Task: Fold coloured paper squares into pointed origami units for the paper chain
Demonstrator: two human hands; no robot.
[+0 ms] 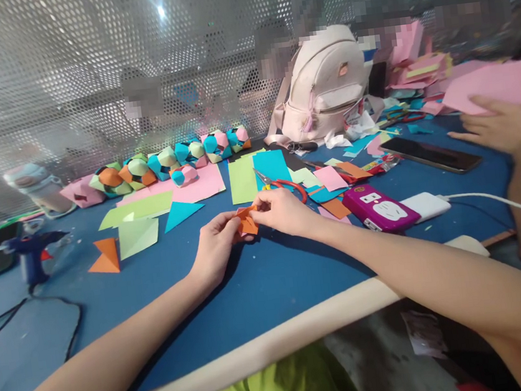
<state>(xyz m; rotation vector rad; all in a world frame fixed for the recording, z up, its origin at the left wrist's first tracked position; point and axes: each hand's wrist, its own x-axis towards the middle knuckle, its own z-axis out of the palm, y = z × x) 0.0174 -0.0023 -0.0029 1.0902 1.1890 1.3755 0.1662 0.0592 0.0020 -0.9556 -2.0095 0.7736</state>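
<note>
The left hand and right hand pinch the folded orange paper between them over the blue table, probably because two fingertip grips keep so small a piece steady

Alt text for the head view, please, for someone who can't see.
A person's left hand and right hand hold a small folded orange paper over a blue table. Beyond are a row of colorful paper balls and a pale backpack, with a glue gun at left and another person's hand at a pink sheet at right.
</note>
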